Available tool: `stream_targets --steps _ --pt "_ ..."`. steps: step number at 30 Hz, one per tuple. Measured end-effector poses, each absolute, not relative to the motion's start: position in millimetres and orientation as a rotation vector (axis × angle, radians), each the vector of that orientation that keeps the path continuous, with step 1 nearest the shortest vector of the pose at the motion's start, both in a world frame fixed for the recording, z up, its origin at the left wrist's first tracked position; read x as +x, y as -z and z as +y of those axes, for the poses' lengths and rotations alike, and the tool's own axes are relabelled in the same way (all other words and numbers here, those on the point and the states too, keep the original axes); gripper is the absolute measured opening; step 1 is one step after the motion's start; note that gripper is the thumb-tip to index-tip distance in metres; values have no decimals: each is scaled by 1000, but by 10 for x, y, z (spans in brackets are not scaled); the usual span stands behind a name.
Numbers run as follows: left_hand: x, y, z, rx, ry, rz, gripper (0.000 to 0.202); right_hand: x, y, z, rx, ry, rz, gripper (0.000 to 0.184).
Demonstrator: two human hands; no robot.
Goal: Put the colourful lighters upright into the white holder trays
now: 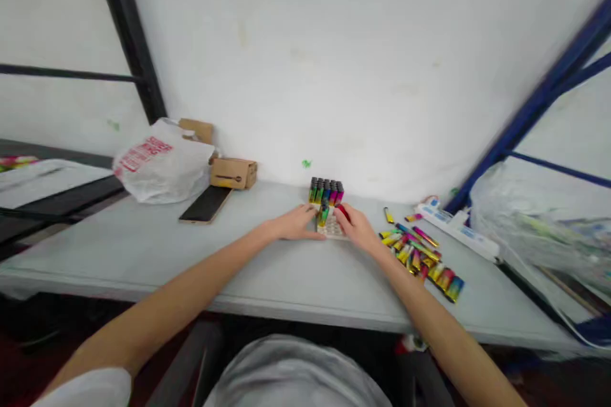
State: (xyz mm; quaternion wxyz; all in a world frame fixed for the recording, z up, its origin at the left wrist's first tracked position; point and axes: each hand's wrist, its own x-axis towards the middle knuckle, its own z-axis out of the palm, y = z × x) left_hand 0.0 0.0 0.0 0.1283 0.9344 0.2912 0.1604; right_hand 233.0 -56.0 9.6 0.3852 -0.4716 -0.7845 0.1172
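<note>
A small white tray stands on the grey table near the wall, with several colourful lighters upright in its back rows. My left hand rests against the tray's left side, fingers curled on its edge. My right hand is at the tray's right side, fingers pinched on a lighter that stands in the tray. A heap of loose rainbow-coloured lighters lies on the table just right of my right hand.
A white plastic bag with red print, a small cardboard box and a dark phone lie at the back left. A white power strip and a clear plastic bag sit at the right. Blue frame bars rise at right.
</note>
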Motion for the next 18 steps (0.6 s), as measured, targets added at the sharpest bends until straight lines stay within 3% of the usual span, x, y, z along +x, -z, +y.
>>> stream_targets --steps 5,13,18 --pt "-10 22 15 2718 -546 791 71 2332 -160 -565 -1156 -160 -2151 49" --pt "-13 43 27 2733 -562 795 72 2381 -248 -632 -1232 -292 -2127 46" --pt "-15 50 41 2735 -559 770 72 2375 -223 -628 -1151 -483 -2241 32"
